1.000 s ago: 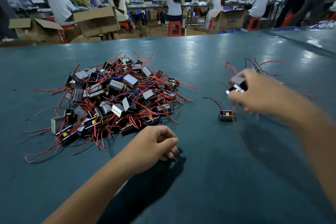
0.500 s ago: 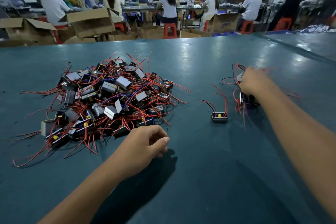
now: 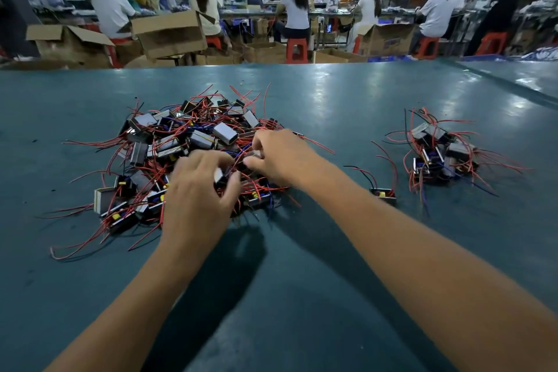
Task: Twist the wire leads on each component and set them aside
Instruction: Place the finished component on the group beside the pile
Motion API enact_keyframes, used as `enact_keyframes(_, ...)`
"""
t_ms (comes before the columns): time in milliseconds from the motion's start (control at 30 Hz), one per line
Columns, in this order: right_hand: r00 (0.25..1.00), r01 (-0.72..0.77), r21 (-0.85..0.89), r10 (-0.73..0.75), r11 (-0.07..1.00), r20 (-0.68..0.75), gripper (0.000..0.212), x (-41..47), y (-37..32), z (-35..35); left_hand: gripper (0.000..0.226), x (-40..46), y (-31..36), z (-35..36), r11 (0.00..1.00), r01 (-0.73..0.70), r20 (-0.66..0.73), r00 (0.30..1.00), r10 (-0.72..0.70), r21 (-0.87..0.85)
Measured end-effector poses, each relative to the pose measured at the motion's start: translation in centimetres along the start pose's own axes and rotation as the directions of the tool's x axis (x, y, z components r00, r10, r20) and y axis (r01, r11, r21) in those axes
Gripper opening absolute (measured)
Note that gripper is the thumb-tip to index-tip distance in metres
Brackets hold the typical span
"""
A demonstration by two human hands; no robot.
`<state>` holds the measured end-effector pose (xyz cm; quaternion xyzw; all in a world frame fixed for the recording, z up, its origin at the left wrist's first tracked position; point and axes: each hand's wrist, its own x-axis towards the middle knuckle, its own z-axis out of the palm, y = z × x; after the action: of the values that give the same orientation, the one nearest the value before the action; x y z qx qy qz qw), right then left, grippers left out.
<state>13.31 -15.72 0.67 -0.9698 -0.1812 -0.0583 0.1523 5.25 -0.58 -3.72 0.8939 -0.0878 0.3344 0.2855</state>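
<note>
Both hands now back at the big pile (image 3: 193, 160) on the tabletop (image 3: 332, 106) | right hand (image 3: 280, 160) has left the finished heap (image 3: 440, 154) | left hand (image 3: 196, 193) fingers curl around a small component (image 3: 218, 174), apparently gripping | right fingers pinch among leads, contents unclear | next unit being picked.

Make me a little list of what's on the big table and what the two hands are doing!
table: teal top
big pile: many small box parts, tangled red wires
small pile: a few parts, off to the right
lone part: lies alone between the piles
left hand: on the big pile, fingers curled round a part
right hand: on the big pile, fingers pinching among the wires; what they hold is unclear
</note>
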Motion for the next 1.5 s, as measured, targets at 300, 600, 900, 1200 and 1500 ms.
enact_keyframes(300, 0.991, -0.012, 0.139, 0.031, 0.99, -0.13, 0.031, -0.2, 0.5, 2.6, 0.052, 0.8, -3.6, 1.2, 0.981, 0.005, 0.132, 0.991, -0.031, 0.193)
enact_keyframes(600, 0.933, 0.246, 0.455, -0.082, 0.856, -0.35, 0.022, -6.9, 2.2, 0.5, 0.047, 0.8, 0.1, -1.1, 0.91, -0.32, -0.218, 0.939, 0.268, -0.261)
enact_keyframes(900, 0.998, 0.051, 0.989, 0.032, 0.14, -0.056, 0.018, -9.4, 3.9, 0.8, 0.044, -0.2, 1.7, -0.8, 0.492, 0.323, 0.482, 0.843, 0.239, -0.809)
enact_keyframes(1200, 0.988, 0.101, 0.955, -0.14, 0.279, -0.064, 0.027, -10.1, 4.3, 0.9, 0.019, -0.2, 1.5, 0.2, 0.438, 0.476, 0.532, 0.847, 0.008, -0.763)
enact_keyframes(1500, 0.994, 0.102, 0.968, 0.005, 0.231, -0.106, 0.014, -9.7, 4.1, 1.7, 0.036, -0.7, 1.6, 0.7, 0.48, 0.482, 0.592, 0.799, 0.103, -0.733)
